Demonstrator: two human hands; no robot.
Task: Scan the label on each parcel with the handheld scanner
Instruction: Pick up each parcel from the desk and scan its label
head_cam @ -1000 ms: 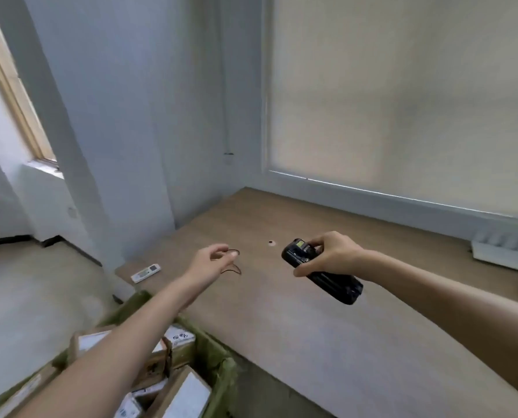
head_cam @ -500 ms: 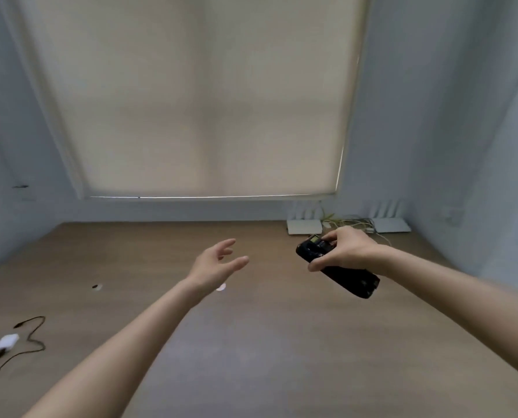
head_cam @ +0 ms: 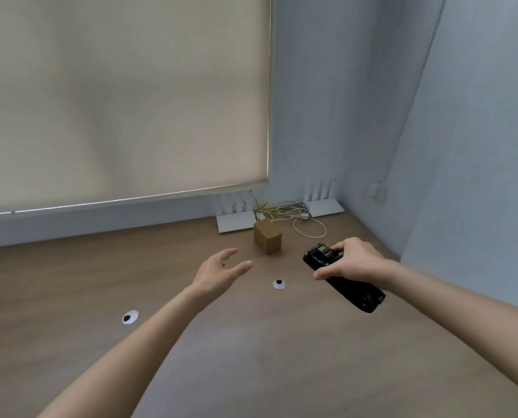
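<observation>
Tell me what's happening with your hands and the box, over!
Right hand grips scanner. Left hand open, above the desk. Small brown parcel ahead, untouched. Nothing in the way.

Wooden desk (head_cam: 70, 282) with two cable grommets (head_cam: 130, 317) (head_cam: 279, 283). At the back, two white routers (head_cam: 236, 222) (head_cam: 324, 206), tangled cables (head_cam: 294, 214) between, roller blind (head_cam: 116, 95) above.
</observation>
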